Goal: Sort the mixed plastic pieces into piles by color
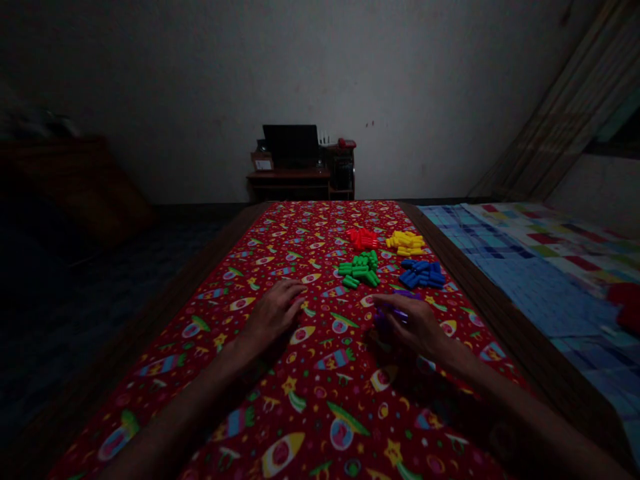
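Observation:
My left hand [274, 309] rests on the red patterned cloth [320, 400], its fingers loosely stretched and the thumb a little apart, with nothing seen in it. Over a small heap of purple pieces [399, 312] is my right hand [413, 322]. Its thumb and forefinger are apart, and purple shows in the gap between them; the hand hides part of the heap. Just beyond lie a pile of green tube-like pieces [361, 270] and a pile of blue ones [423, 274]. Farther back are red pieces [364, 239] and yellow pieces [406, 243].
The cloth covers a long table with a dark brown edge [465, 287]. To the right lies checked bedding [520, 287]. A desk [290, 175] with a black monitor [291, 143] stands against the far wall. A wooden cabinet [70, 187] is in the dim left side.

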The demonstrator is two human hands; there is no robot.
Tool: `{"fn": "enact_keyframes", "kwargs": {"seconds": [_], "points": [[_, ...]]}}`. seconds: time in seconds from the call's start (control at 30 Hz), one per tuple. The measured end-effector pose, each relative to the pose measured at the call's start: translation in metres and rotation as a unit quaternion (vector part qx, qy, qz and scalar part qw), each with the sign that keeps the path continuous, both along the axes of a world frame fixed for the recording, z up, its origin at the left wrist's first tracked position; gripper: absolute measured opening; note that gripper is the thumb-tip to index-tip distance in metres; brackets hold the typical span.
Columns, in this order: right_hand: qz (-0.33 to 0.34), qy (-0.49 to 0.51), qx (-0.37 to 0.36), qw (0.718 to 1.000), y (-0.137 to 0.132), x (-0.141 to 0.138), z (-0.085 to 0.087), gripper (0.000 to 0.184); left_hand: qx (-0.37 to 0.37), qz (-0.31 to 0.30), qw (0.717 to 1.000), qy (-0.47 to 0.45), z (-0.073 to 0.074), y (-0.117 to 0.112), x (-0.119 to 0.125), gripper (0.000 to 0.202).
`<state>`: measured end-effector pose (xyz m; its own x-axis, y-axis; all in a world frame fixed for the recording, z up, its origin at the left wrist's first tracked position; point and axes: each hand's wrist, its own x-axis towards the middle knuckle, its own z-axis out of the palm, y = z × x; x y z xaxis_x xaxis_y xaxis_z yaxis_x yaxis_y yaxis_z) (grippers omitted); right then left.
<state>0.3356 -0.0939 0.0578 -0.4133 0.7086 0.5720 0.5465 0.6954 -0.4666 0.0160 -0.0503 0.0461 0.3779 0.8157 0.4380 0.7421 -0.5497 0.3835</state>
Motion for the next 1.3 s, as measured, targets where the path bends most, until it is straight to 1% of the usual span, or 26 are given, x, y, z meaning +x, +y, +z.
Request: {"fn": "enact_keyframes", "kwargs": {"seconds": [0.03, 0.1, 0.17, 0.2, 0.27, 0.33, 0.4, 0.43, 0.5, 0.57, 0.67, 0.73, 0.8, 0.87, 0.97, 1.03, 1.07, 1.13, 1.23, 1.3], "points": [[0.045, -0.006, -0.016, 0.999, 0.000, -0.015, 0.000, 0.030, -0.003, 0.036, 0.999, 0.000, -0.003, 0.005, -0.013, 0.032], [0.125, -0.036, -0.040, 0.991, 0.001, -0.049, -0.004, 0.029, -0.037, 0.090, 0.995, 0.008, -0.011, 0.015, -0.029, 0.035], [0.180, -0.084, -0.045, 0.979, 0.002, -0.086, -0.011, 0.028, -0.081, 0.110, 0.991, 0.009, -0.018, 0.024, -0.036, 0.036], [0.194, -0.103, -0.040, 0.975, 0.003, -0.105, -0.015, 0.026, -0.097, 0.115, 0.989, 0.004, -0.019, 0.028, -0.036, 0.037], [0.199, -0.149, -0.017, 0.969, 0.005, -0.140, -0.026, 0.029, -0.123, 0.128, 0.984, -0.012, -0.019, 0.033, -0.034, 0.040], [0.160, -0.196, 0.025, 0.967, 0.007, -0.166, -0.036, 0.030, -0.150, 0.150, 0.977, -0.028, -0.015, 0.034, -0.033, 0.045], [0.124, -0.234, 0.057, 0.963, 0.009, -0.179, -0.043, 0.028, -0.169, 0.164, 0.971, -0.039, -0.012, 0.033, -0.034, 0.047], [0.116, -0.246, 0.065, 0.960, 0.010, -0.181, -0.044, 0.027, -0.168, 0.171, 0.970, -0.044, -0.011, 0.032, -0.036, 0.047], [0.116, -0.256, 0.071, 0.957, 0.012, -0.172, -0.044, 0.026, -0.156, 0.186, 0.969, -0.056, -0.012, 0.029, -0.041, 0.045], [0.107, -0.258, 0.069, 0.958, 0.015, -0.152, -0.042, 0.021, -0.147, 0.200, 0.966, -0.073, -0.012, 0.026, -0.046, 0.045], [0.040, -0.261, 0.067, 0.962, 0.022, -0.107, -0.036, 0.014, -0.129, 0.207, 0.964, -0.104, -0.009, 0.024, -0.047, 0.045], [-0.020, -0.262, 0.068, 0.962, 0.027, -0.074, -0.028, 0.013, -0.110, 0.183, 0.969, -0.123, -0.003, 0.021, -0.038, 0.046], [-0.057, -0.271, 0.063, 0.959, 0.031, -0.044, -0.018, 0.013, -0.102, 0.125, 0.977, -0.137, 0.002, 0.015, -0.021, 0.046], [-0.061, -0.296, 0.039, 0.953, 0.034, -0.022, -0.005, 0.016, -0.114, 0.047, 0.983, -0.135, 0.004, 0.007, 0.003, 0.044], [-0.035, -0.347, -0.026, 0.937, 0.037, -0.005, 0.012, 0.020, -0.136, -0.059, 0.982, -0.114, -0.001, -0.003, 0.043, 0.041], [-0.029, -0.355, -0.041, 0.933, 0.038, -0.001, 0.019, 0.021, -0.133, -0.103, 0.979, -0.113, -0.007, -0.003, 0.066, 0.040], [-0.033, -0.343, -0.033, 0.938, 0.039, 0.001, 0.022, 0.020, -0.128, -0.115, 0.978, -0.117, -0.011, -0.002, 0.077, 0.040], [-0.054, -0.286, 0.001, 0.957, 0.040, 0.004, 0.027, 0.021, -0.114, -0.120, 0.978, -0.127, -0.016, 0.004, 0.094, 0.039], [-0.081, -0.169, 0.049, 0.981, 0.042, 0.012, 0.035, 0.022, -0.083, -0.101, 0.981, -0.144, -0.020, 0.016, 0.116, 0.034], [-0.090, -0.114, 0.070, 0.987, 0.043, 0.017, 0.042, 0.023, -0.075, -0.081, 0.980, -0.164, -0.021, 0.021, 0.131, 0.028]]}}
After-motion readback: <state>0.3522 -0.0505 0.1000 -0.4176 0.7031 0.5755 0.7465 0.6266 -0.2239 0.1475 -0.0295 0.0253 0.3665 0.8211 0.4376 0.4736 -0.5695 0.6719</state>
